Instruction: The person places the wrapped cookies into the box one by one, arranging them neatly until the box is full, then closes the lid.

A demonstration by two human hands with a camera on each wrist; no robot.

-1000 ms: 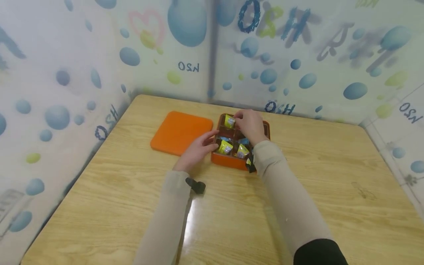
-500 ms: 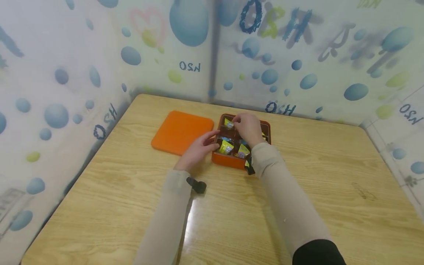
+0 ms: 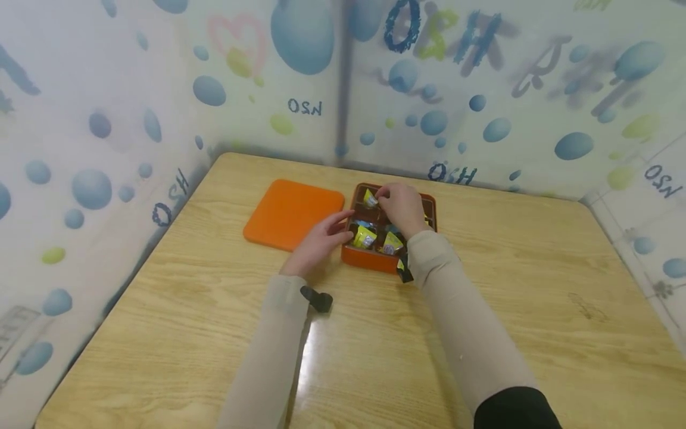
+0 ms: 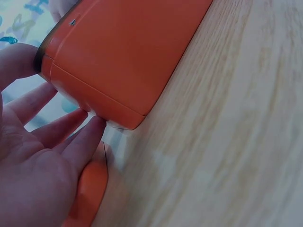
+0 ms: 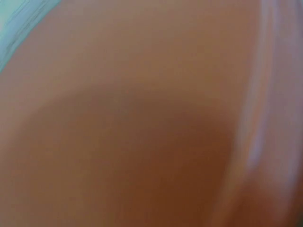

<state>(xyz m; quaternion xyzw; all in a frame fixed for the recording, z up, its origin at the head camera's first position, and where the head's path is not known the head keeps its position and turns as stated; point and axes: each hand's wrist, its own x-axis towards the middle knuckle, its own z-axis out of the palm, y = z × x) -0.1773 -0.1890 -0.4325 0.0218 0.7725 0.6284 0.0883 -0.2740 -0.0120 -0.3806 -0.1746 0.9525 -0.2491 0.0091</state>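
Note:
An orange box (image 3: 370, 258) with a brown divided inside stands on the table in the head view. Its compartments hold small wrapped candies, among them a yellow one (image 3: 365, 237) at front left and another yellow candy (image 3: 392, 243) beside it. My right hand (image 3: 403, 207) reaches over the box, and its thumb and fingertips pinch the edge of a yellow-wrapped candy (image 3: 370, 199) in the back left compartment. My left hand (image 3: 317, 243) rests against the box's left side. In the left wrist view, its thumb is at the rim and its fingertips touch the orange wall (image 4: 123, 52).
An orange lid (image 3: 295, 211) lies flat to the left of the box. The wooden table (image 3: 536, 286) meets patterned walls (image 3: 514, 107) at the back and sides. The right wrist view is a blurred close-up of an orange-brown surface (image 5: 118, 56).
My right hand has shifted slightly left and down, and the candy at its fingertips has tilted lower. A bit of yellow now shows right of that hand. My left hand stays put.

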